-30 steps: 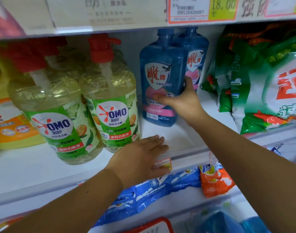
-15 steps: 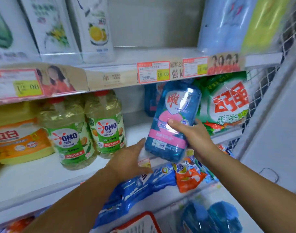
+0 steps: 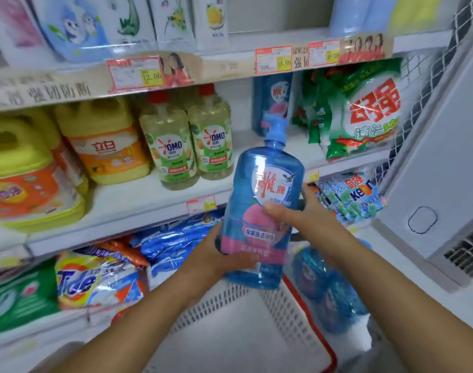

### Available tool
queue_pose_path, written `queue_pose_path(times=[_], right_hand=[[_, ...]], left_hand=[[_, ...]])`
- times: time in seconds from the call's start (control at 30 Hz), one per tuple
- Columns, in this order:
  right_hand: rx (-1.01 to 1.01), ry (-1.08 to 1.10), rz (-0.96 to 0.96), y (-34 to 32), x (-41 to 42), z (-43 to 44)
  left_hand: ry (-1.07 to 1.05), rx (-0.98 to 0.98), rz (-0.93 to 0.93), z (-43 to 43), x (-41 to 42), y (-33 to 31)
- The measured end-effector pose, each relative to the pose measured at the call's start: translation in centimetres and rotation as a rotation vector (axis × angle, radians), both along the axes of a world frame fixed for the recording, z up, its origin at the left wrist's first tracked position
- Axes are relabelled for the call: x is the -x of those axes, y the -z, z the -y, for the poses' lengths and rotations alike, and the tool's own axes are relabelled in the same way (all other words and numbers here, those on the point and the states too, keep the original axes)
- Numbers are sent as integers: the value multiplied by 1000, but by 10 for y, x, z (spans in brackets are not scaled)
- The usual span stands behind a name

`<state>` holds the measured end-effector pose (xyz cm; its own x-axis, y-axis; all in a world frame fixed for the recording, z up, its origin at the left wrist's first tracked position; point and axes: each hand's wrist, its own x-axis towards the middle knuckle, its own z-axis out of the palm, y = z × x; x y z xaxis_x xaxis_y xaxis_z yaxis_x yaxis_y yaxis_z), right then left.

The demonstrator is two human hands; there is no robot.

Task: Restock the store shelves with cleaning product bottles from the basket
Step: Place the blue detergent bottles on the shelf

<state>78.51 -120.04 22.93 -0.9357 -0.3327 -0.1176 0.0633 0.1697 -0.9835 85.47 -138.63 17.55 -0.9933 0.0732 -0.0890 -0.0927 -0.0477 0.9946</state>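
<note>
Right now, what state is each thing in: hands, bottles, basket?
Blue pump bottle: lifted, nearly upright, pump cap on.
Left hand: grips the bottle's lower left side.
Right hand: grips its right side, thumb across the label.
Basket: below the held bottle, open-topped.
Shelf blue bottle: standing at the back of the middle shelf.
OMO bottles: two upright, side by side.
</note>
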Motion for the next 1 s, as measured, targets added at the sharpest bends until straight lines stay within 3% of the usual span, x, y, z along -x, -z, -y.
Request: queue_pose_path(times=[0.17,0.33,0.4,0.53,0.6,0.73,0.87,1.0], right_hand=[[147,252,67,16,-22,33],[268,285,-23,17,-20,37],[309,221,-26,15,-17,31],[342,78,20,17,-11,22],[337,-13,20,18,-8,21],[279,-85,-26,16,-3,20],[281,50,-86,19,-5,29],[339,173,-123,19,-5,35]], left_hand=[[-279,470,-214,-8,-31,8],[-263,635,-259,-3,-33,12],[-142,569,-139,11,-30,7],[169,-3,160,32,-22,1],[188,-81,176,32,-20,-2],[-21,68,99,14,-25,-5],[-323,526,-148,-1,-23,-2],[-315,695,-146,-1,-20,0]])
